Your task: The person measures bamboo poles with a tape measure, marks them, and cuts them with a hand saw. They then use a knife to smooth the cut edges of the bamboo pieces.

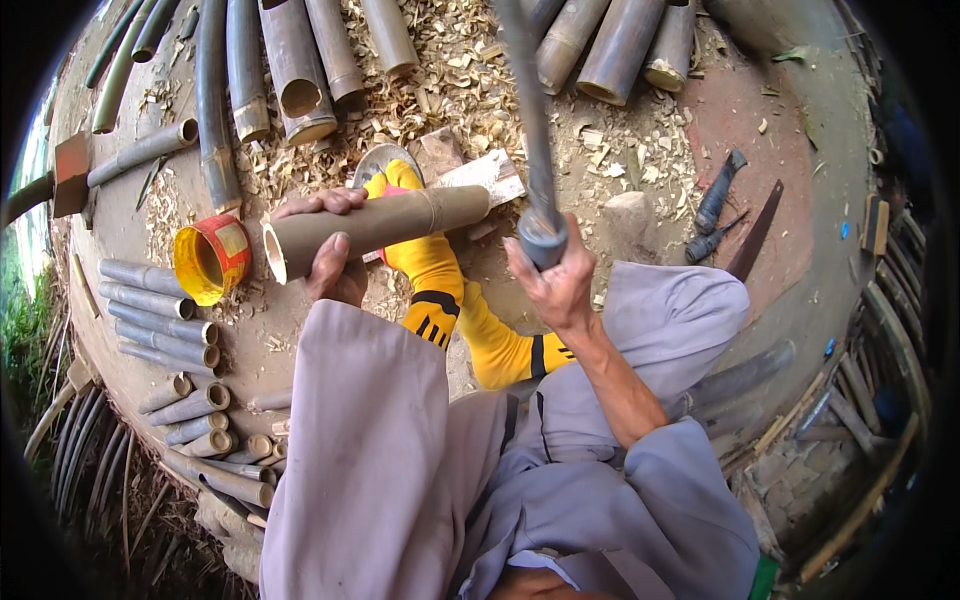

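Bamboo tube (390, 222) lies sideways across your yellow socks (428, 262). Your left grip (338, 276) is clamped on it, fingers and thumb on opposite sides. Your right grip (562, 282) is wrapped tight around the end of a long, blurry tool (537, 130).

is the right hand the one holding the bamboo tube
No, the left hand grips the bamboo tube, while the right hand holds a long, blurred tool.
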